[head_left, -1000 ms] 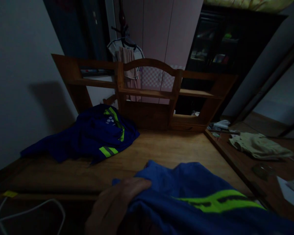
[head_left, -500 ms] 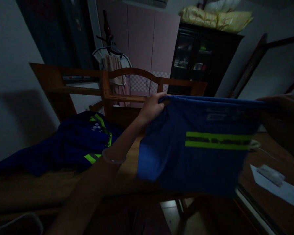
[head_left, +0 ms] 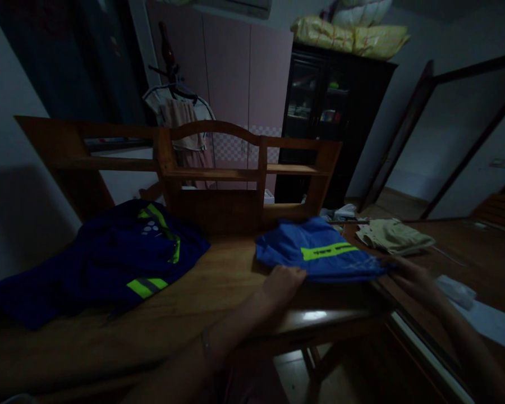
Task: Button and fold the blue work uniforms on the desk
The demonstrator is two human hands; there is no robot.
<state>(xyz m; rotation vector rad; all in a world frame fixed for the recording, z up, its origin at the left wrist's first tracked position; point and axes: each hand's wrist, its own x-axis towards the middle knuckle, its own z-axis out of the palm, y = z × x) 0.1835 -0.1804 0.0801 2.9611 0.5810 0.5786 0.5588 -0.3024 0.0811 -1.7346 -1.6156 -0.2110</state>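
Observation:
A blue work jacket (head_left: 290,247) with a yellow-green reflective stripe, folded into a rough rectangle, is spread low over the right end of the wooden desk (head_left: 219,275). My left hand (head_left: 284,280) is closed on its near left edge. At the near right corner, my right hand (head_left: 408,275) pinches the cloth, beyond the desk's edge. Some pale lettering shows near that corner. To the left, a darker blue garment (head_left: 109,252) with similar stripes lies crumpled on the desk, apart from both hands.
A wooden shelf rack (head_left: 219,174) rises along the desk's back. On the brown surface at right lie a folded khaki garment (head_left: 393,235), a white sheet (head_left: 494,325) and a plastic packet (head_left: 457,292). Clothes hang on a stand (head_left: 172,73) behind the rack.
Both hands have come down, taking the blue jacket from hanging upright to lying nearly flat over the desk. The khaki garment behind it now shows. The view has shifted slightly right.

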